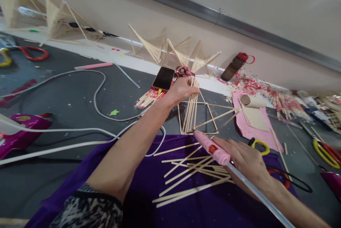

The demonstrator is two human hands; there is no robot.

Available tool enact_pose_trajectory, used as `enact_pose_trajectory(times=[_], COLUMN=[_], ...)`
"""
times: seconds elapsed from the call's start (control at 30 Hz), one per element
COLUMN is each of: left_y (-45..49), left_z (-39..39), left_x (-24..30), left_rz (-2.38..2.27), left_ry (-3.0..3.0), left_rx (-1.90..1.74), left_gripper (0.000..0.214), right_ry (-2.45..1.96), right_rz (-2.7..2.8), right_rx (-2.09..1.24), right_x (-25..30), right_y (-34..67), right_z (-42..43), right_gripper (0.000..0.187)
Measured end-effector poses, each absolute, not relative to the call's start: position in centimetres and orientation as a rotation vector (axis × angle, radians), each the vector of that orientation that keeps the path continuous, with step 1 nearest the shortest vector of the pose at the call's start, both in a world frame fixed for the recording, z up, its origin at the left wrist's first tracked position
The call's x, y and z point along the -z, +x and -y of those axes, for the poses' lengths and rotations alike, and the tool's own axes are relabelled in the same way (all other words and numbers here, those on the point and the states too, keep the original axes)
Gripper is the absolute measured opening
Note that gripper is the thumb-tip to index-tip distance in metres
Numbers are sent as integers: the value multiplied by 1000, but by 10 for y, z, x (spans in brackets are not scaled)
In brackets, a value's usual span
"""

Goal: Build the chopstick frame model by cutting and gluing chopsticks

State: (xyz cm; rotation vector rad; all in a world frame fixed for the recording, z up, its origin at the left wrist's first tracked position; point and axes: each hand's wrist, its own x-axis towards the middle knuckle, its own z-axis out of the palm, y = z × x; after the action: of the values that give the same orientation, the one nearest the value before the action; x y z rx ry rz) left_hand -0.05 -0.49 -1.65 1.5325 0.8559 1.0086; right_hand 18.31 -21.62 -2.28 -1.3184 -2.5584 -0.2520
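Observation:
My left hand [182, 90] reaches forward and is closed on the top of a stick frame [192, 114], a fan of thin wooden sticks on a square stick base. My right hand [243, 158] holds a pink glue gun [210, 147] with a clear glue stick [255, 192] trailing back. Its nozzle points at the frame's near edge. Several loose wooden sticks [186, 174] lie on a purple cloth [149, 192] below my hands.
A phone [163, 78] lies past my left hand, with packs of sticks [147, 98] beside it. Finished stick models [170, 50] line the wall. A brown bottle [234, 66], pink paper [253, 125], yellow scissors [326, 151], white cables [96, 93] and another pink glue gun [21, 132] lie around.

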Motion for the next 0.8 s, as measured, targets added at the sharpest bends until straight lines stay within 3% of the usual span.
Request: enact_pose_trajectory(times=[0.8], left_y=[-1], left_z=[5], left_x=[17], left_rz=[-866], left_ry=[1544], left_rx=[-1016], left_gripper=[13], right_ry=[-1257], right_rz=[2569], right_rx=[387], right_x=[30], right_y=[185], right_z=[218], right_gripper=[41])
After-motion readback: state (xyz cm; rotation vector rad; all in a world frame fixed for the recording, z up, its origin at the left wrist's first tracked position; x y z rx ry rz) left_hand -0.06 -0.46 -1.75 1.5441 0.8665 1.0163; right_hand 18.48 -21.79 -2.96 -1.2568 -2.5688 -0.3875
